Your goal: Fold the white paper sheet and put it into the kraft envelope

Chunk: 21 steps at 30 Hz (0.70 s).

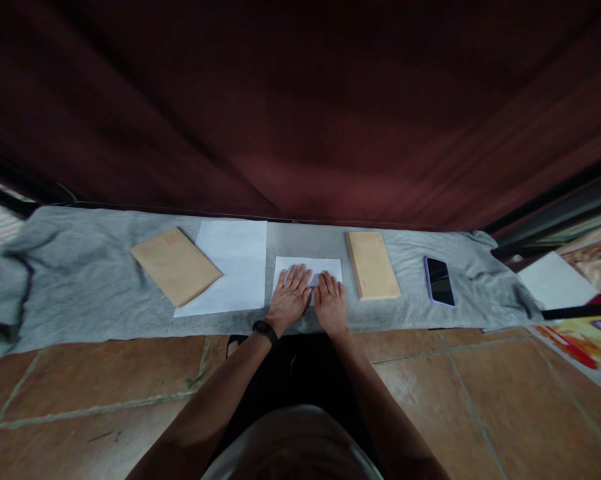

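Note:
A small white sheet of paper point(307, 262), which looks folded, lies on the grey cloth in front of me. My left hand point(291, 293) rests flat on its left part, fingers stretched out; a dark band circles that wrist. Pressed on the right part is my right hand point(329, 298), its fingers also extended and lying flat. The hands sit close together and cover the paper's near edge. Left of them is a larger white paper stack point(237, 267), partly under a brown envelope pile point(176, 267). To the right lies a neat stack of brown envelopes point(374, 265).
The grey cloth point(90, 280) covers a long narrow surface. A phone point(439, 281) with a purple edge lies on it at right. Dark red fabric point(300, 133) hangs along the far side. Beyond the right end are a white sheet point(557, 283) and a colourful printed package point(587, 343).

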Available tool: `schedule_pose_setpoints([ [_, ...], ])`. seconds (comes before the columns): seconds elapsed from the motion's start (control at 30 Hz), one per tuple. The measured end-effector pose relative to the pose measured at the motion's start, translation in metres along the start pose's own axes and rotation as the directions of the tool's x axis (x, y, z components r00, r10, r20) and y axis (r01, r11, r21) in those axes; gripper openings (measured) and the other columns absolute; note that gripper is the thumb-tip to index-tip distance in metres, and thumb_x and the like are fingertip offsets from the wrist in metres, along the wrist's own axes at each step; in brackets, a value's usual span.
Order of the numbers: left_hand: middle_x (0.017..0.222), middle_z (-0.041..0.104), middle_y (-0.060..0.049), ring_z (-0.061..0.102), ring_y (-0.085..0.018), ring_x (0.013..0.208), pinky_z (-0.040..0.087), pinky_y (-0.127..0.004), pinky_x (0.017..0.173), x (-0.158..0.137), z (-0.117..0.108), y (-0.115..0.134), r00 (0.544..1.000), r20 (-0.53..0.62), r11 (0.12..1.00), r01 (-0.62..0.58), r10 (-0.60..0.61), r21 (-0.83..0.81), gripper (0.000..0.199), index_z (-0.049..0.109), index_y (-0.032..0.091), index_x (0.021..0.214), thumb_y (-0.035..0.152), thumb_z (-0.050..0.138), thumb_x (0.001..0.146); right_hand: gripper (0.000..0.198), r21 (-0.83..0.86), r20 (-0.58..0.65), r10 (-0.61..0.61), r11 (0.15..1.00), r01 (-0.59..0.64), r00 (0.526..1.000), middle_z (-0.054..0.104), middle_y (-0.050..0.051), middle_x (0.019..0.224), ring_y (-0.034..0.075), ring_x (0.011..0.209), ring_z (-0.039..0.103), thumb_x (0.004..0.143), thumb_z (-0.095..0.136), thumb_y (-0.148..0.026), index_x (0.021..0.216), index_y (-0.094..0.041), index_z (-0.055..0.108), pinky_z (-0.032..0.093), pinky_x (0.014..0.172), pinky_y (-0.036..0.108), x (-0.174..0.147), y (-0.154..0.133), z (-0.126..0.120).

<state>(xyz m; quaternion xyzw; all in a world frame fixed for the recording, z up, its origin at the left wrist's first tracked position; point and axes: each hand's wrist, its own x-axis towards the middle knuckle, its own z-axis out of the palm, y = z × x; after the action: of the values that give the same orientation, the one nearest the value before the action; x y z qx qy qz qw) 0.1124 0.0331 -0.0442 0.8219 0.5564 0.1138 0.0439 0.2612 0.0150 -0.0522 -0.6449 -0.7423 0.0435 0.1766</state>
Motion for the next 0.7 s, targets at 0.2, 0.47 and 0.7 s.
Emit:
schedule_pose_setpoints([
  [0.2, 0.165, 0.027, -0.009, 0.015, -0.027, 0.154, 0.011, -0.053, 0.125, -0.001, 0.006, -0.002, 0.999, 0.032, 0.999, -0.025, 0.025, 0.023, 0.061, 0.028, 0.017, 0.158, 0.026, 0.037, 0.098, 0.048, 0.053, 0.051, -0.116, 0.992, 0.114, 0.992, 0.041, 0.013, 0.157, 0.023, 0.147, 0.033, 0.106, 0.031, -0.030, 0.148, -0.013, 0.046, 0.025, 0.121, 0.043, 0.026, -0.011, -0.002],
  [0.47, 0.163, 0.029, -0.013, 0.015, -0.029, 0.154, 0.012, -0.056, 0.125, 0.000, 0.002, 0.001, 0.998, 0.051, 0.999, -0.033, 0.031, 0.024, 0.061, 0.030, 0.012, 0.156, 0.023, 0.036, 0.097, 0.048, 0.006, 0.090, -0.116, 0.993, 0.116, 0.989, 0.042, 0.010, 0.157, 0.022, 0.149, 0.030, 0.108, 0.028, -0.033, 0.151, -0.016, 0.043, 0.021, 0.122, 0.044, 0.043, -0.012, 0.003],
  [0.7, 0.163, 0.031, -0.010, 0.016, -0.026, 0.154, 0.013, -0.052, 0.126, 0.001, -0.002, 0.002, 1.000, 0.017, 1.000, 0.009, -0.009, 0.000, 0.056, 0.037, 0.012, 0.153, 0.032, 0.029, 0.102, 0.049, -0.046, 0.079, -0.088, 0.995, 0.092, 0.993, 0.037, 0.009, 0.160, 0.025, 0.148, 0.032, 0.107, 0.032, -0.035, 0.153, -0.021, 0.041, 0.023, 0.120, 0.047, 0.048, 0.006, 0.005],
])
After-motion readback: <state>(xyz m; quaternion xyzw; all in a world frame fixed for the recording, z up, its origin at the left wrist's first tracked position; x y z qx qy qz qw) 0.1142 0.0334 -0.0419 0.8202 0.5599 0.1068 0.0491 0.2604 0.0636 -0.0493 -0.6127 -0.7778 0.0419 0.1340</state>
